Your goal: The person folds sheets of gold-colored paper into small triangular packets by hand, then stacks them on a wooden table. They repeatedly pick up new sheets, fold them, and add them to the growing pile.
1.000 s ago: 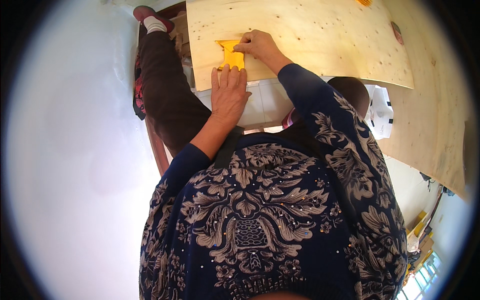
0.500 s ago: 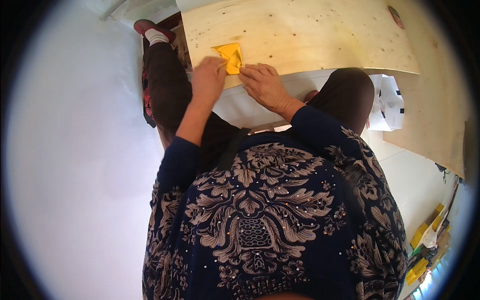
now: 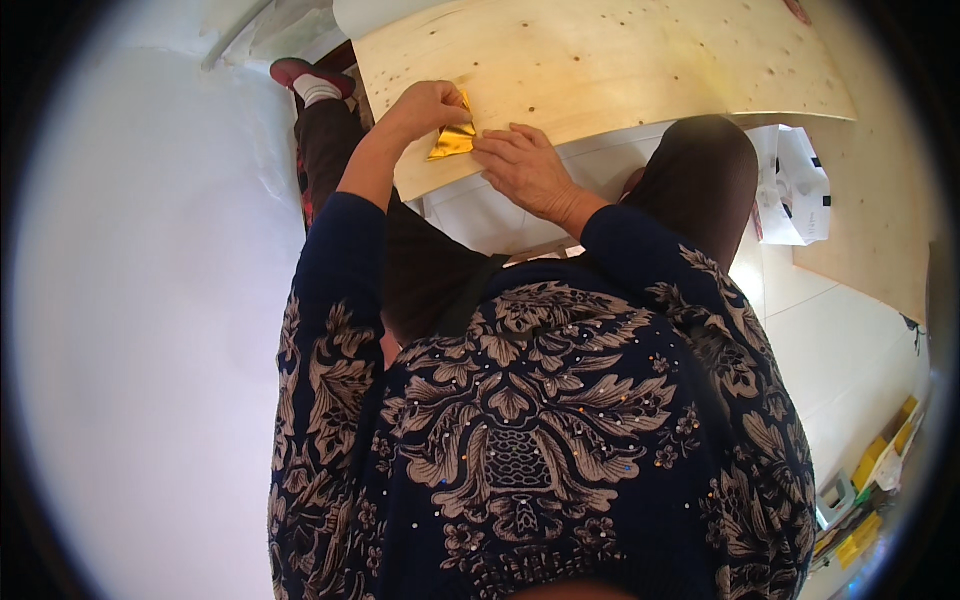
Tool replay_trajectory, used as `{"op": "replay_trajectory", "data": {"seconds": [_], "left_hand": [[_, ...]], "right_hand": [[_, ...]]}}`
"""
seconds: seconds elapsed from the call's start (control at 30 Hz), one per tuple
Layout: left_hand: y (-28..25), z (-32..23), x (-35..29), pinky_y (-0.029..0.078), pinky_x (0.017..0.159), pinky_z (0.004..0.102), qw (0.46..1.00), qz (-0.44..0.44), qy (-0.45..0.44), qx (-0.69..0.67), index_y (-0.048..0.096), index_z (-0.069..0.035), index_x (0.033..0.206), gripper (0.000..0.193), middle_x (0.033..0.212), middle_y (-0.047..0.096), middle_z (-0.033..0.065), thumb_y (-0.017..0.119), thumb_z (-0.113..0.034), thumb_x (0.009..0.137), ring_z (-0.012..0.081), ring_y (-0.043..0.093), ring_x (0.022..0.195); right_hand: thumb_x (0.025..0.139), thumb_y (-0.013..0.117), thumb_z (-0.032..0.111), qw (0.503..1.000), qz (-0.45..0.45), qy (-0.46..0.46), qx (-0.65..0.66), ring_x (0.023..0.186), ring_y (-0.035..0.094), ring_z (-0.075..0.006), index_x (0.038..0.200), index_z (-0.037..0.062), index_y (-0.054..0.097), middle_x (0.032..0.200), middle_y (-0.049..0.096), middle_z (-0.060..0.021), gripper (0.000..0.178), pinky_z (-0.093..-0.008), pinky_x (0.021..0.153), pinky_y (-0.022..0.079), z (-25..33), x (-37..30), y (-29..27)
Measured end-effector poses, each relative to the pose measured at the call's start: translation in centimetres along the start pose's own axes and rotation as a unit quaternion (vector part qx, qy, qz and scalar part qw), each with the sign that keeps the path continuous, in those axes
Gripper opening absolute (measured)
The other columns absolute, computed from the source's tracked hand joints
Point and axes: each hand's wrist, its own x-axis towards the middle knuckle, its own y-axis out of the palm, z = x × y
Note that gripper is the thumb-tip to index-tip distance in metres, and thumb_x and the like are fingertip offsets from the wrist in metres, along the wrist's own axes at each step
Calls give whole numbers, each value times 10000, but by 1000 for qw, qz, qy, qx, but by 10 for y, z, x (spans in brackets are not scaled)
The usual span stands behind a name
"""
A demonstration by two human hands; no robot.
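Observation:
A sheet of shiny gold foil paper (image 3: 453, 144), folded to a pointed, roughly triangular shape, lies near the front edge of a pale wooden board (image 3: 560, 60). My left hand (image 3: 418, 108) reaches over it from the left, thumb and fingers pinched on its upper part, which is lifted a little. At the paper's right corner, the fingertips of my right hand (image 3: 522, 165) are pressed together and hold it against the board. The left fingers cover part of the upper fold.
My legs (image 3: 700, 185) straddle the board's near edge. A white paper bag (image 3: 795, 190) stands right of my right knee, beside another wooden panel (image 3: 870, 225). Yellow items (image 3: 860, 540) lie at the lower right. A small reddish object (image 3: 797, 10) sits on the board's far right.
My left hand has moved up and now pinches the upper part of the paper. The paper has gone from a squarish shape to a pointed one. My right hand stays at its right corner.

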Motion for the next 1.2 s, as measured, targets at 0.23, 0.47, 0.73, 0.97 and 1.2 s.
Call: {"op": "replay_trajectory", "data": {"seconds": [0.23, 0.47, 0.73, 0.97, 1.2], "left_hand": [[14, 6, -3, 472, 581, 304, 993, -107, -50, -8, 650, -40, 759, 221, 641, 629, 73, 724, -240, 704, 166, 591, 581], [16, 9, -1, 472, 594, 308, 991, -114, -67, 30, 652, -47, 779, 218, 652, 639, 79, 704, -252, 727, 176, 598, 585], [8, 5, -8, 473, 604, 330, 994, -82, -71, -18, 635, -62, 756, 220, 657, 642, 75, 700, -271, 735, 195, 602, 602], [9, -3, -11, 481, 648, 347, 987, -107, -71, 96, 646, -103, 758, 228, 710, 660, 58, 693, -321, 711, 220, 627, 684], [11, -8, -5, 485, 578, 313, 983, -113, -100, 106, 656, -40, 758, 211, 644, 643, 82, 710, -238, 715, 186, 615, 570]], "right_hand": [[778, 662, 187, 1000, -20, 0, -7, 1149, 503, -164, 1125, 124, 614, 1185, 578, -12, 356, -396, 1011, 343, 0, 1, 1], [796, 626, 190, 1000, -13, -10, -26, 1143, 489, -160, 1101, 126, 629, 1147, 569, -7, 311, -382, 1016, 318, 4, 4, -5], [788, 636, 190, 1000, -5, -4, -21, 1146, 481, -173, 1116, 120, 611, 1176, 543, -29, 336, -384, 1020, 312, 12, 7, -15], [789, 636, 189, 1000, 0, 2, -14, 1164, 463, -177, 1133, 110, 601, 1203, 524, -34, 354, -388, 1024, 308, 14, 8, -13], [794, 637, 193, 1000, 2, 0, -19, 1184, 447, -180, 1136, 107, 604, 1213, 523, -33, 354, -395, 1027, 309, 14, 8, -14]]}}
